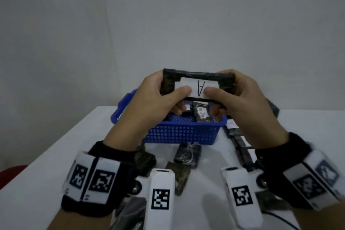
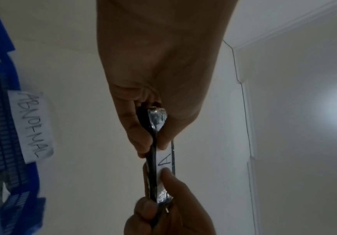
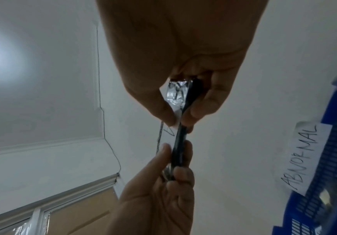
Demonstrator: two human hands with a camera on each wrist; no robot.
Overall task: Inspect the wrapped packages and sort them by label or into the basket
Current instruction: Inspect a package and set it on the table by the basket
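Both hands, left (image 1: pixel 158 97) and right (image 1: pixel 237 97), pinch a flat wrapped package (image 1: pixel 197 84) by its ends above the blue basket (image 1: pixel 179 134), its "A" label (image 1: pixel 198 88) turned up, apparently for reading.

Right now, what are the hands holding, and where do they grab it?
A wrapped package labelled A: left hand pinches its left end, right hand its right end.

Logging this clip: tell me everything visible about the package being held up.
The held package is flat, thin, wrapped in dark crinkly foil-like film, with a white label marked A. It is held upright above the blue basket, the left hand and right hand pinching its ends, thumbs on the label.
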